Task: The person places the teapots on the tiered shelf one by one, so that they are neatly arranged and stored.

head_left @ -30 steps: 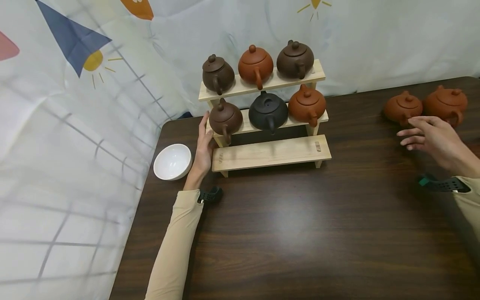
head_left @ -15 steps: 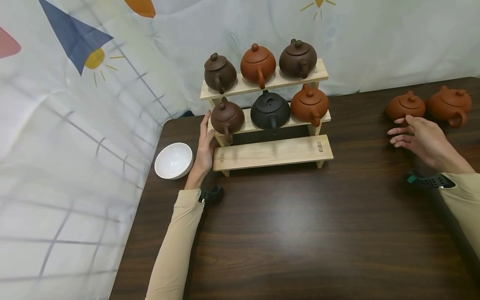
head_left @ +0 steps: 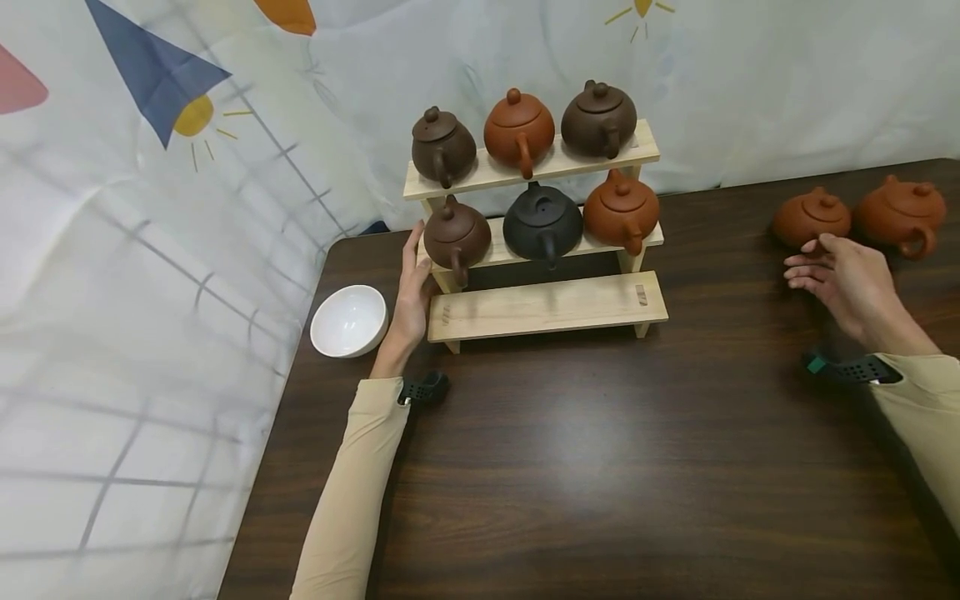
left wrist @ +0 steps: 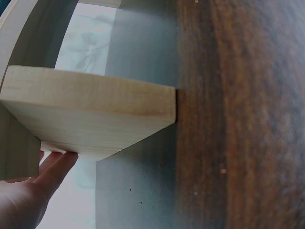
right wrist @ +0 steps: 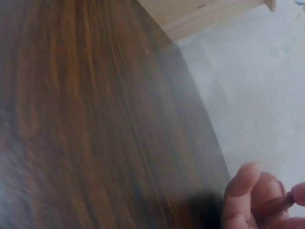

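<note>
In the head view, my left hand (head_left: 411,300) rests along the left end of a wooden tiered rack (head_left: 547,307). Its fingers lie straight against the wood; the left wrist view shows their tips (left wrist: 64,160) beside an upright. At the right of the table, my right hand (head_left: 851,279) pinches the handle of a small orange-red teapot (head_left: 810,215). In the right wrist view, part of that reddish-brown handle (right wrist: 274,206) shows between curled fingers and thumb. A larger orange-red teapot (head_left: 900,210) stands just right of it.
Several teapots stand on the upper two tiers, including a black one (head_left: 542,223) and a brown one (head_left: 457,235) near my left hand. The lowest tier is bare wood. A white bowl (head_left: 349,321) sits left of the rack. Printed curtains (head_left: 750,92) hang behind the dark table (head_left: 570,467).
My right hand has moved left to the smaller orange-red teapot and now pinches its handle. My left hand stays on the rack. The head view has shifted slightly.
</note>
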Demonstrator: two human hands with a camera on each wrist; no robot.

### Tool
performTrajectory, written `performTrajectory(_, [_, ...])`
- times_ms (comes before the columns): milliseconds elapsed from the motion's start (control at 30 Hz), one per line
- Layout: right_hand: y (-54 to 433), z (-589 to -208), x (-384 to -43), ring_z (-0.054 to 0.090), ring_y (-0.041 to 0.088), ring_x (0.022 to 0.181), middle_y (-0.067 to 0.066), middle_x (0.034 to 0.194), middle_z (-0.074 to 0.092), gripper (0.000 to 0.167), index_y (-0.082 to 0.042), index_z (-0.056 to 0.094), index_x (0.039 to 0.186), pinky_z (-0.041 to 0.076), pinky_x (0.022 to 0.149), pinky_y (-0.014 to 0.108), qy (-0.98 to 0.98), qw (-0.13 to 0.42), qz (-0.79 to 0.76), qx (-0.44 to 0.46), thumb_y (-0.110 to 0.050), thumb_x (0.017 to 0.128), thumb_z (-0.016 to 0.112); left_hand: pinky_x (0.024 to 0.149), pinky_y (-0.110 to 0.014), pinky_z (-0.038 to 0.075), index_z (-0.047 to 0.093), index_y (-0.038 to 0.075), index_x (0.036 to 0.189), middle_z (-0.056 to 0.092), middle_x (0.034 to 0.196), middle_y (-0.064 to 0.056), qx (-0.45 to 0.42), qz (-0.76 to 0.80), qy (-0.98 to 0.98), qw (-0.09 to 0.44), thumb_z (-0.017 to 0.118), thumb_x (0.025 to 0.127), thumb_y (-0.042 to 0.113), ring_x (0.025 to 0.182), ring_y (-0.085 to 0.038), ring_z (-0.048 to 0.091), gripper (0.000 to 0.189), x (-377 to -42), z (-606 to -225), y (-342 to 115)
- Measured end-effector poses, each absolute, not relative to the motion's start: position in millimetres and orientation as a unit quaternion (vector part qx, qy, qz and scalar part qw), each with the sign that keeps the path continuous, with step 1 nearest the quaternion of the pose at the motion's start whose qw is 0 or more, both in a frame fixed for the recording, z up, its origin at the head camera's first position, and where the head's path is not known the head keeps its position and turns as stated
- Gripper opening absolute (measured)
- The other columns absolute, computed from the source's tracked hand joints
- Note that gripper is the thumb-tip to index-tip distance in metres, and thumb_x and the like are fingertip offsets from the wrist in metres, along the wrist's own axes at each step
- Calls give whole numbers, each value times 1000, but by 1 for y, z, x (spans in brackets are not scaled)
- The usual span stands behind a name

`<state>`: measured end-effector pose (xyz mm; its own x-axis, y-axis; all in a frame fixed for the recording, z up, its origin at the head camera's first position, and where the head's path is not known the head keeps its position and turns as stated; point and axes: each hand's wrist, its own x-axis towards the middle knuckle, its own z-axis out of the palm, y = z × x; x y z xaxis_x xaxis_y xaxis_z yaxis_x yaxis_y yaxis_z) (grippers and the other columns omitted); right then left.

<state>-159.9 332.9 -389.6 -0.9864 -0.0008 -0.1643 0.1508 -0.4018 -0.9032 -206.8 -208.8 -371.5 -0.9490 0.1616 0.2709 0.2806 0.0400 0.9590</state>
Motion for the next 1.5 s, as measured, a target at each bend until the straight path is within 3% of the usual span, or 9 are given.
performTrajectory(233, [312, -364, -144, 66, 17, 75, 6, 87, 70, 31, -1, 58, 99, 54, 64, 25, 572, -32, -818, 48, -25, 113, 44, 115, -54, 32, 6, 6, 168, 11, 173, -8, -153, -675, -721, 44, 29, 107, 27, 151, -28, 30, 69, -204, -371, -209])
performTrajectory(367, [292, -334, -133, 64, 18, 74, 8, 90, 65, 30, 2, 54, 100, 51, 61, 25, 600, -83, -796, -7, -22, 113, 44, 114, -56, 31, 8, 8, 168, 10, 173, -7, -151, -677, -719, 42, 30, 106, 27, 150, -27, 30, 69, -204, -370, -207])
performTrajectory(467, [278, -311, -125, 62, 21, 74, 12, 92, 64, 29, 5, 54, 100, 48, 60, 28, 594, -84, -797, -67, -20, 113, 45, 113, -57, 32, 8, 8, 168, 9, 173, -6, -147, -685, -713, 41, 30, 105, 26, 149, -26, 31, 70, -206, -371, -206])
performTrajectory(700, [224, -279, -107, 59, 28, 71, 19, 94, 63, 32, 10, 55, 102, 41, 57, 37, 573, 12, -800, -176, -14, 115, 38, 114, -58, 31, 8, 8, 168, 8, 173, -6, -147, -682, -715, 44, 30, 104, 26, 149, -27, 30, 70, -208, -372, -209])
performTrajectory(1067, [121, -289, -79, 58, 25, 66, 21, 91, 62, 38, 9, 53, 98, 50, 56, 33, 633, 202, -713, -226, -22, 115, 39, 117, -55, 30, 8, 9, 168, 8, 173, -9, -160, -680, -714, 44, 30, 106, 26, 152, -28, 26, 69, -206, -371, -208])
performTrajectory(1233, [90, -313, -88, 59, 23, 64, 18, 88, 61, 34, 7, 54, 93, 49, 56, 30, 670, 229, -678, -196, -18, 113, 40, 120, -48, 27, 7, 7, 168, 9, 173, -9, -170, -683, -709, 50, 28, 107, 23, 155, -26, 23, 66, -207, -374, -210])
performTrajectory(1500, [62, -336, -109, 61, 21, 65, 18, 89, 64, 32, 7, 57, 94, 50, 58, 29, 682, 219, -677, -170, -14, 110, 39, 122, -41, 23, 8, 6, 168, 9, 174, -10, -179, -684, -705, 52, 27, 106, 19, 156, -22, 20, 66, -207, -374, -209])
